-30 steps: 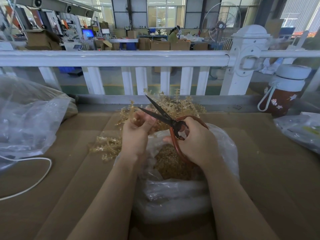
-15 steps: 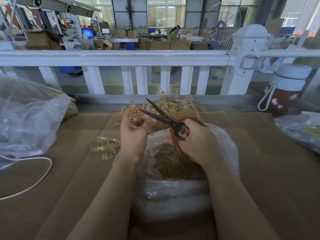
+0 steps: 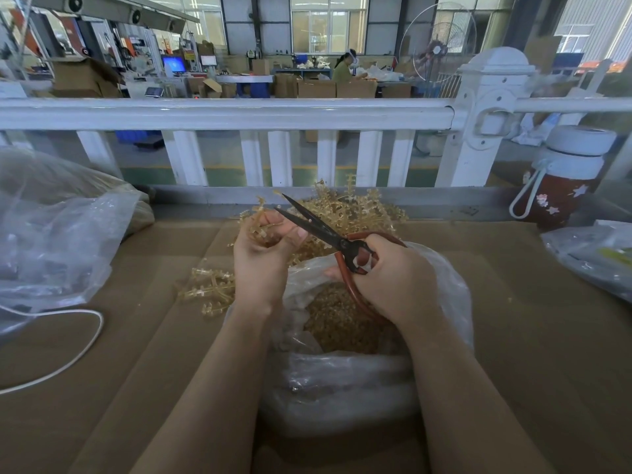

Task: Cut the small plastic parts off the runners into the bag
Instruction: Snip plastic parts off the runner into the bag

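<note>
Over an open clear bag [image 3: 444,289] on a cardboard-covered table [image 3: 547,336], two bare hands work. The left hand [image 3: 263,254] curls its fingers round a amber plastic runner [image 3: 260,227], holding it above the bag's mouth, probably so cut parts fall straight in. The right hand [image 3: 393,278] grips red-handled scissors [image 3: 328,234]; the dark blades are parted, tips beside the runner, seemingly ready for a snip. Cut parts [image 3: 338,319] fill the bag's bottom. A pile of uncut runners [image 3: 355,210] lies just behind the hands, within easy reach, and a few more runners [image 3: 212,289] lie to the left. A bottle [image 3: 561,179] stands far right.
</note>
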`<state>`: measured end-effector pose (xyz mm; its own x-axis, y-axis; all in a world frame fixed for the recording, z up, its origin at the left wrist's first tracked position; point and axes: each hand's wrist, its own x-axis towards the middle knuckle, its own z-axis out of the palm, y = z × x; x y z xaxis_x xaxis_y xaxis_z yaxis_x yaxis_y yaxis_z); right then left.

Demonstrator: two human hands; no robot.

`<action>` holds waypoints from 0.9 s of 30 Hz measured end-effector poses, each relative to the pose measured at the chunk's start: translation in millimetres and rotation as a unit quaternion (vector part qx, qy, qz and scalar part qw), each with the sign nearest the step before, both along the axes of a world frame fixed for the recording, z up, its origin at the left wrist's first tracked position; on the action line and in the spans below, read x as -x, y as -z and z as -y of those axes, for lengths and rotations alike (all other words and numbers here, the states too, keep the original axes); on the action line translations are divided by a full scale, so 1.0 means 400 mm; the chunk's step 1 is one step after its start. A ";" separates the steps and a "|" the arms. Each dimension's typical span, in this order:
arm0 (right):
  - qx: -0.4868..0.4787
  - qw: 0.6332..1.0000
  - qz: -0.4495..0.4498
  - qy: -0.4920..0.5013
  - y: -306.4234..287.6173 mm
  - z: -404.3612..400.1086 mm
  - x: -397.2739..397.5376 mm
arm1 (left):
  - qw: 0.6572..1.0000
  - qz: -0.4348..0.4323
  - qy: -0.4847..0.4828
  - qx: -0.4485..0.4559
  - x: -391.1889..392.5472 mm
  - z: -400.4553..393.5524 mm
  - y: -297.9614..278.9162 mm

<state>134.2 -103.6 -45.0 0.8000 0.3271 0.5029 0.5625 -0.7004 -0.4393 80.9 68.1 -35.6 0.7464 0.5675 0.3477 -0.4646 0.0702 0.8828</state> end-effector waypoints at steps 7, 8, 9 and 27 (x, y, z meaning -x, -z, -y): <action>-0.012 1.000 0.004 0.007 0.001 -0.002 -0.002 | 0.998 -0.003 0.048 0.028 0.011 0.009 -0.009; -0.015 1.000 0.005 0.008 0.001 -0.002 -0.001 | 0.998 -0.007 0.054 0.036 0.011 0.009 -0.010; -0.016 1.000 0.007 0.009 0.002 -0.002 -0.001 | 0.997 -0.012 0.062 0.044 0.011 0.008 -0.009; -0.025 0.999 0.024 -0.024 0.001 0.001 0.013 | 0.995 -0.041 0.085 0.034 0.008 0.005 -0.001</action>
